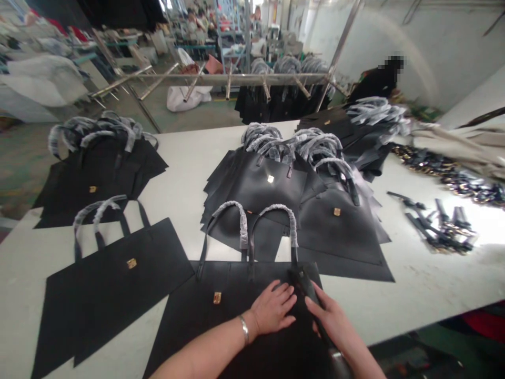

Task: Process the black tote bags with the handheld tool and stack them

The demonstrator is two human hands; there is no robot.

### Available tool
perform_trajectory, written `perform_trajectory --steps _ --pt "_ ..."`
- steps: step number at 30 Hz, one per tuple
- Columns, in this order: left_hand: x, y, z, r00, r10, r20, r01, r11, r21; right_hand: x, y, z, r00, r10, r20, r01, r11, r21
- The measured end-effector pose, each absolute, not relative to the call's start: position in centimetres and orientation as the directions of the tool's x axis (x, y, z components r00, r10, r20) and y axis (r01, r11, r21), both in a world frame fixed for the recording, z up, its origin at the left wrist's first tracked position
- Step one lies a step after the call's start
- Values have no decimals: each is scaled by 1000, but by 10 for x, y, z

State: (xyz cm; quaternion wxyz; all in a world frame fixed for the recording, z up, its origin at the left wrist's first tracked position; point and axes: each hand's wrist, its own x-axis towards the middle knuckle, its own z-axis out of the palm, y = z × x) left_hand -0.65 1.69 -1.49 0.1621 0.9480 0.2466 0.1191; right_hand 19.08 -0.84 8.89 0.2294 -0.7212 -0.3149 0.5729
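A black handbag (189, 310) lies flat in front of me, with a gold clasp and two handles wrapped in clear film. My left hand (275, 307) rests palm down on its upper right part, fingers stretched out. Just right of it, my right hand (329, 316) grips a long black tool (305, 281) whose exact kind I cannot make out. The tool's front end lies over the bag near the base of a handle (294, 242). Another pair of flat black bags (114, 284) overlaps on the left.
Stacks of black bags lie at the far left (90, 168), centre (244, 184) and right (339, 237). Black straps with metal hardware (442, 226) are heaped on the right of the white table (414, 295). A metal rack (229, 79) stands behind; a person sits farther back.
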Motion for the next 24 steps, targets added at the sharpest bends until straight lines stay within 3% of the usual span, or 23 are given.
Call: perform_trajectory --steps 6,13,17,20,24 --pt "-7 18 -10 844 509 166 436 -834 338 189 8 96 309 731 -608 213 -677 -705" --pt "-6 19 -11 845 506 174 417 -827 378 185 -8 98 170 678 -715 178 -735 -654" --pt "-4 21 -8 844 509 166 408 -812 417 170 17 101 302 753 -584 300 -657 -692" --pt "-11 21 0 822 543 169 410 -772 485 162 15 108 194 769 -609 320 -637 -702" --pt "-53 6 11 700 698 150 532 -650 543 143 -1 111 7 710 -704 317 -669 -672"
